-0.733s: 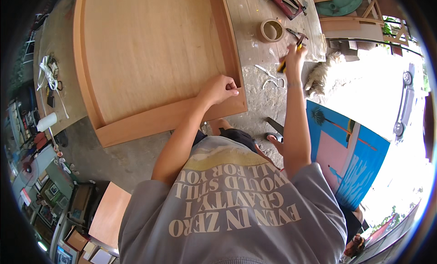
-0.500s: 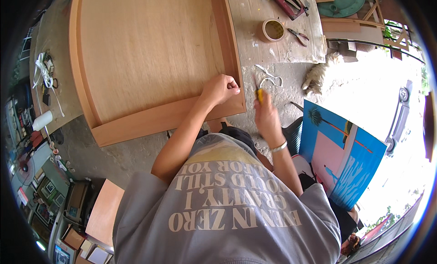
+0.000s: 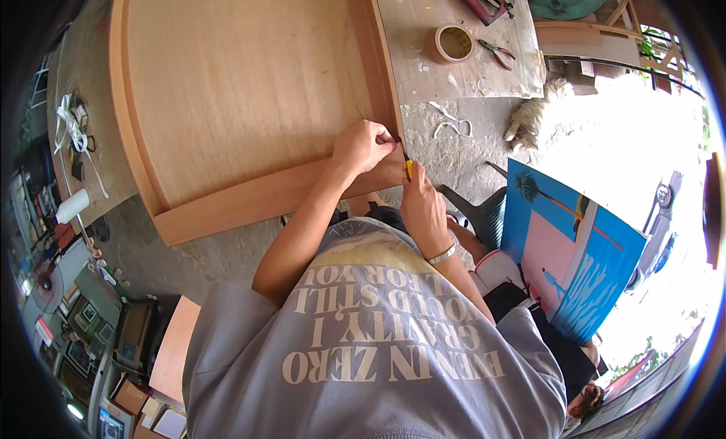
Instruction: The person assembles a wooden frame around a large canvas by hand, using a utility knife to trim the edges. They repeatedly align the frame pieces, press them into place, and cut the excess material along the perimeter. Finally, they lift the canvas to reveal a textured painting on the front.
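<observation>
A large shallow wooden tray-like panel [image 3: 249, 76] with raised wooden sides lies in front of me, its near right corner by my hands. My left hand [image 3: 363, 146] rests at that corner, thumb and fingers pinched together at the inner edge; a small dark bit shows by the fingertips, too small to name. My right hand [image 3: 424, 208] is wrapped round a yellow-handled utility knife [image 3: 409, 169]. The knife's tip points up against the outer side of the corner, close to my left fingertips.
On the worktable [image 3: 423, 80] are a tape roll [image 3: 454, 43], pliers [image 3: 497, 53] and a dark red staple gun [image 3: 484, 2]. A white strap [image 3: 454, 124] lies on the floor. A pale furry dog [image 3: 535, 121] lies beyond it. A blue-and-pink painted panel [image 3: 563, 250] stands right.
My right hand has swung left and brought the knife from out beside the panel to its corner. My left hand stays pinched at nearly the same spot.
</observation>
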{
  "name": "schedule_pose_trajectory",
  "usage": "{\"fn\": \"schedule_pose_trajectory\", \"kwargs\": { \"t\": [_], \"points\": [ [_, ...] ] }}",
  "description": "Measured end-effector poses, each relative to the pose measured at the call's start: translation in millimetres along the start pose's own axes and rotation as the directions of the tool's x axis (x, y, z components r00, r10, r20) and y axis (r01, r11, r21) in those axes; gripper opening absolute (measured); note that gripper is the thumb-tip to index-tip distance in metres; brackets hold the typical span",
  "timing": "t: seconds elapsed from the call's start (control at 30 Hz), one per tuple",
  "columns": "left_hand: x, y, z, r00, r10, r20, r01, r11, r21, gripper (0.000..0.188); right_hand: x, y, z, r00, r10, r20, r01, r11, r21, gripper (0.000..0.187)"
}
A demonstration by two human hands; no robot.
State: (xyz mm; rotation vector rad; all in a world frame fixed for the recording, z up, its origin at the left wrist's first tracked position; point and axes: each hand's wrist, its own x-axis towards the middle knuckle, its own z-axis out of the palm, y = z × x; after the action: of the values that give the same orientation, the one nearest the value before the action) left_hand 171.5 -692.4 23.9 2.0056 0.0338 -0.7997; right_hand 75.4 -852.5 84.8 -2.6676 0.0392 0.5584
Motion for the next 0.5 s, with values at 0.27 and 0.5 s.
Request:
{"fn": "schedule_pose_trajectory", "kwargs": {
  "t": [0.27, 0.5],
  "points": [
    [-3, 3, 1, 0.999, 0.015, -0.028, -0.014, 0.999, 0.041, 0.020, -5, -2, 5, 0.998, 0.030, 0.046, -0.030, 0.999, -0.011, 0.037],
    [-13, 0, 0, 0.925, 0.316, -0.209, -0.285, 0.944, 0.167, 0.030, -52, 3, -17, 0.979, -0.042, -0.201, 0.066, 0.991, 0.114, 0.048]
  ]
}}
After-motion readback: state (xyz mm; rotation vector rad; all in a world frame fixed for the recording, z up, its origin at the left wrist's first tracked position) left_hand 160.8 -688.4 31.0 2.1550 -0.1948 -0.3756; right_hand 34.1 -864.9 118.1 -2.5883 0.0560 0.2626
